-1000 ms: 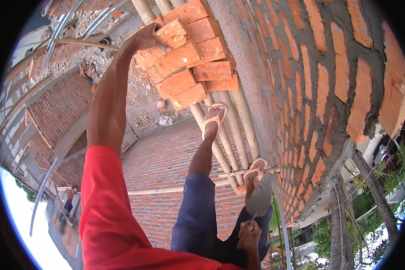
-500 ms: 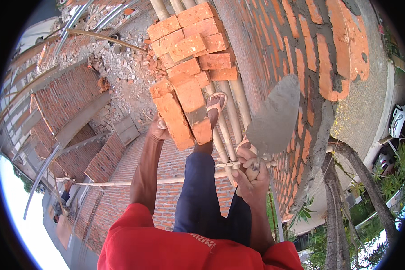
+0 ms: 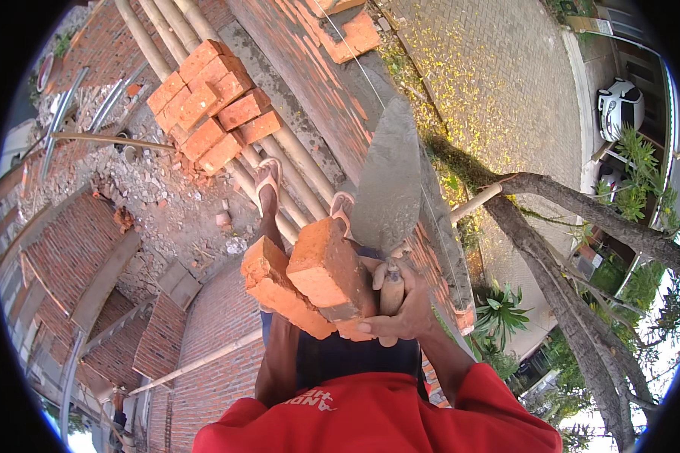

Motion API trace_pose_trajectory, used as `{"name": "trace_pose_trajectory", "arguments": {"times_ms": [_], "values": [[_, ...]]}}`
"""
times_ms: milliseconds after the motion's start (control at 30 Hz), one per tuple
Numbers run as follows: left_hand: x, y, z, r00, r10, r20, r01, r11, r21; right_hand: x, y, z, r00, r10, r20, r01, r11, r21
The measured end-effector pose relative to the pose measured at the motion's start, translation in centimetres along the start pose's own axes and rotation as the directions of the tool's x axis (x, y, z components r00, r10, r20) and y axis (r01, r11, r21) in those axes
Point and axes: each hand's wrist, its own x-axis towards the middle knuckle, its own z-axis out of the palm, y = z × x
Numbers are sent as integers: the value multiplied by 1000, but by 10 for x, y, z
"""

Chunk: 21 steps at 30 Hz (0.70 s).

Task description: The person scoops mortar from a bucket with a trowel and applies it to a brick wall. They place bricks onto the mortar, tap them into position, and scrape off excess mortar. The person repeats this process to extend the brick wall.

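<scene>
In front of my body is a handful of orange bricks: a left brick (image 3: 283, 287), tilted, and a right brick (image 3: 326, 264) beside it, with a narrow gap between. My left forearm (image 3: 278, 362) runs up beneath them; the bricks hide the fingers of that hand. My right hand (image 3: 412, 306) is wrapped round the wooden handle of a trowel (image 3: 389, 181), and its fingers also touch the right brick's side. The trowel's broad grey blade points away from me, smeared with mortar.
Bamboo poles (image 3: 298, 166) lie beneath my sandalled feet. A brick pile (image 3: 208, 102) rests on them. On the right runs a brick wall (image 3: 310, 68) topped with mortar, a string line (image 3: 355, 64) above it. Tree trunks (image 3: 551, 302) stand beyond. Rubble (image 3: 155, 196) lies below left.
The bricks have come nearer my body, and my right hand with the trowel has moved in against them. The view has turned, so the pile now shows farther left.
</scene>
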Motion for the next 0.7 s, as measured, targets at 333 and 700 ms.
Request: {"name": "trace_pose_trajectory", "arguments": {"times_ms": [333,700], "values": [[-133,-58,-41,920,97,-380,-40,987,156,130,-30,-129,828,-350,-437,-111,662,-741],[-150,-68,-74,768,70,-637,130,956,262,214,14,-100,875,-411,-257,22,563,-826]]}}
